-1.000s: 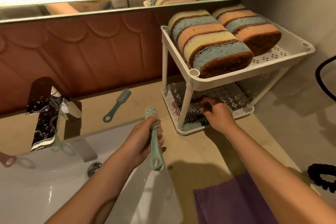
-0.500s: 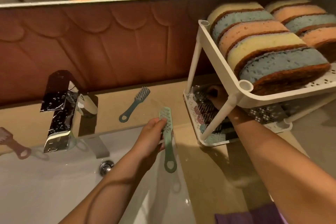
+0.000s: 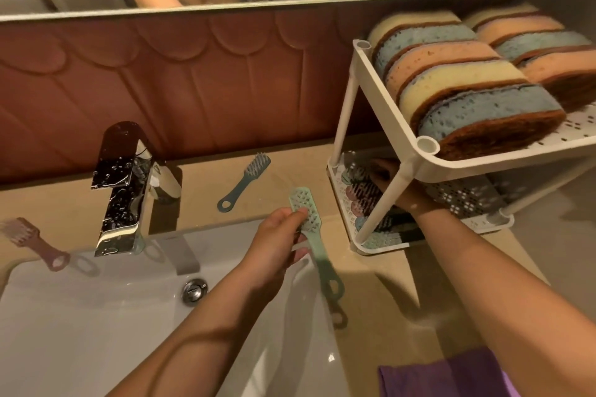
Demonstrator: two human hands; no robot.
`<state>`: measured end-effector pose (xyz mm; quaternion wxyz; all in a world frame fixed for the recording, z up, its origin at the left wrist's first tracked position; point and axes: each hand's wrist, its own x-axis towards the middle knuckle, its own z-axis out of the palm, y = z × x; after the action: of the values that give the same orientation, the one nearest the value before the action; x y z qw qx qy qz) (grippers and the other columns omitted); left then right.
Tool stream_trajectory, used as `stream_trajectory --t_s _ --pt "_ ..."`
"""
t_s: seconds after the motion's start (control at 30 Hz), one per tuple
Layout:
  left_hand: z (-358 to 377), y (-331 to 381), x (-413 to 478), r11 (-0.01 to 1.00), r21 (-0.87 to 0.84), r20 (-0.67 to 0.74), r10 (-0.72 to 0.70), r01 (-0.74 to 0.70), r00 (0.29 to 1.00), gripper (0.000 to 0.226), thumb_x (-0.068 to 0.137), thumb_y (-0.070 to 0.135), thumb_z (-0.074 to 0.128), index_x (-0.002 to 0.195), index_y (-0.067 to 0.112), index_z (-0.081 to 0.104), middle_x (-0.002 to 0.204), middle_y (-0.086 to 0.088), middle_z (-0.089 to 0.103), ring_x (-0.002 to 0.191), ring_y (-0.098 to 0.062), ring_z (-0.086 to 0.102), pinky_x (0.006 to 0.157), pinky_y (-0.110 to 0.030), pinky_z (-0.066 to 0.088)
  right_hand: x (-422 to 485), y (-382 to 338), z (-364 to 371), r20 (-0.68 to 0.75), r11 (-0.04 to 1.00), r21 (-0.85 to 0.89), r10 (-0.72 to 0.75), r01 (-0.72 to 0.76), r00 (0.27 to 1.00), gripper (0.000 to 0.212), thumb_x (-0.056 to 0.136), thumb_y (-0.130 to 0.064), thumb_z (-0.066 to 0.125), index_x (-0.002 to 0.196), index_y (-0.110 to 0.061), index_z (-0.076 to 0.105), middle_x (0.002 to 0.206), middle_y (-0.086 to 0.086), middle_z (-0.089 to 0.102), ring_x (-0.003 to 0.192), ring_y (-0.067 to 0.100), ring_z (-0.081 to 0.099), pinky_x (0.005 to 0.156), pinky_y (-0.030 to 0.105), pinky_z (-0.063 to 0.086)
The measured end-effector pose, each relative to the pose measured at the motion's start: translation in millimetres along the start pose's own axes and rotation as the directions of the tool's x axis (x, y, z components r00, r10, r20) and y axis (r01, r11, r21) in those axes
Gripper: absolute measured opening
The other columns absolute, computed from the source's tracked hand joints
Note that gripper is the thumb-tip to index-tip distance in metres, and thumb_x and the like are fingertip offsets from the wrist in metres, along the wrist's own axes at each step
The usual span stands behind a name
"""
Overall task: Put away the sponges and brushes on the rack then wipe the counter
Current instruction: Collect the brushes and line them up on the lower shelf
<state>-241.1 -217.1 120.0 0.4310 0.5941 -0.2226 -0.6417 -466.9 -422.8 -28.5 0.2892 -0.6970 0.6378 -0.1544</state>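
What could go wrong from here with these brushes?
The left hand pinches the pale green plastic brush by its head over the edge of the white sink basin; it could drop in.
The right hand reaches into the lower shelf of the white two-tier plastic rack, beside a post; pulling out might jolt it.

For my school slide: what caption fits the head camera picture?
The left hand holds a green brush while the right hand reaches into the rack's lower shelf.

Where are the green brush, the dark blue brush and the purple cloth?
green brush (image 3: 303, 198): head view, on its bristle head.
dark blue brush (image 3: 241, 184): head view, on its handle.
purple cloth (image 3: 445, 380): head view, on its visible middle.
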Motion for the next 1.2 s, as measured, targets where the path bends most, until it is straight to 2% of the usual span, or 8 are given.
stream_trajectory --t_s 0.13,0.33,0.57,0.7,0.8,0.9,1.03,1.2 --pt "8 0 -13 0.996 0.078 -0.009 0.032 -0.031 0.999 0.012 0.092 0.026 0.053 0.098 0.018 0.060 0.098 -0.003 0.069 0.093 -0.016 0.060 0.090 -0.035 0.041 -88 -69 -35 -0.173 0.990 0.143 0.007 0.018 0.985 0.032 0.091 -0.021 0.053 0.117 -0.003 0.059 0.120 0.012 0.059 0.112 0.030 0.053 0.096 0.034 0.040" --pt "29 -8 -37 0.998 0.013 0.055 0.053 -0.053 0.997 0.013 0.090 0.012 0.058 0.103 0.012 0.060 0.090 -0.005 0.070 0.061 -0.005 0.067 0.050 -0.014 0.047 -212 -97 -58 -0.186 0.948 0.312 0.003 0.056 0.983 0.013 0.095 -0.019 0.048 0.098 -0.019 0.061 0.097 0.001 0.062 0.089 0.013 0.057 0.072 0.024 0.044" --pt "68 -20 -57 0.998 0.001 0.143 0.057 -0.058 0.988 0.024 0.087 0.015 0.062 0.110 0.006 0.061 0.080 -0.002 0.073 0.063 -0.006 0.069 0.053 -0.015 0.050 -258 -107 -73 -0.091 0.968 0.197 -0.140 0.156 0.986 0.030 0.092 -0.036 0.052 0.120 -0.027 0.057 0.118 -0.006 0.062 0.112 0.015 0.053 0.100 0.040 0.041" --pt "89 -20 -61 0.981 0.168 0.062 0.088 -0.097 0.994 0.038 0.089 0.037 0.056 0.116 0.010 0.054 0.106 -0.006 0.066 0.084 -0.011 0.064 0.063 -0.020 0.047 -259 -93 -86 -0.171 0.955 0.241 -0.134 0.174 0.976 0.026 0.084 -0.043 0.059 0.108 -0.033 0.062 0.107 -0.012 0.065 0.106 0.014 0.057 0.098 0.045 0.041" --pt "97 -18 -51 0.888 0.390 -0.129 0.313 -0.242 0.941 0.048 0.088 0.041 0.057 0.126 0.019 0.039 0.130 -0.003 0.044 0.107 -0.014 0.049 0.084 -0.026 0.044 -254 -76 -96 -0.198 0.968 0.205 -0.104 0.145 0.975 0.023 0.085 -0.036 0.063 0.107 -0.028 0.064 0.104 -0.011 0.066 0.103 0.012 0.059 0.098 0.044 0.041" --pt "105 -17 -34 0.791 0.491 -0.095 0.466 -0.365 0.880 0.054 0.088 0.037 0.058 0.135 0.022 0.034 0.140 0.001 0.038 0.126 -0.017 0.039 0.102 -0.036 0.038 -245 -55 -106 -0.225 0.984 0.158 -0.051 0.088 0.973 0.023 0.085 -0.033 0.065 0.107 -0.026 0.065 0.100 -0.012 0.059 0.102 0.014 0.057 0.098 0.043 0.039" --pt "104 -29 -4 0.512 0.718 0.014 0.666 -0.471 0.746 0.026 0.095 0.038 0.044 0.113 0.023 0.053 0.115 0.003 0.060 0.111 -0.018 0.052 0.101 -0.040 0.037 -224 -31 -115 -0.264 0.999 0.036 -0.006 0.016 0.964 0.027 0.085 -0.032 0.064 0.111 -0.024 0.065 0.108 -0.005 0.065 0.108 0.018 0.055 0.097 0.037 0.033" --pt "97 -38 11 0.290 0.852 0.068 0.764 -0.436 0.642 0.022 0.097 0.033 0.036 0.093 0.018 0.052 0.087 0.001 0.059 0.088 -0.020 0.051 0.087 -0.029 0.027 -187 -11 -120 -0.264 0.996 -0.091 -0.023 -0.001 0.964 0.020 0.086 -0.033 0.061 0.105 -0.026 0.064 0.108 -0.006 0.067 0.109 0.018 0.055 0.095 0.030 0.024"
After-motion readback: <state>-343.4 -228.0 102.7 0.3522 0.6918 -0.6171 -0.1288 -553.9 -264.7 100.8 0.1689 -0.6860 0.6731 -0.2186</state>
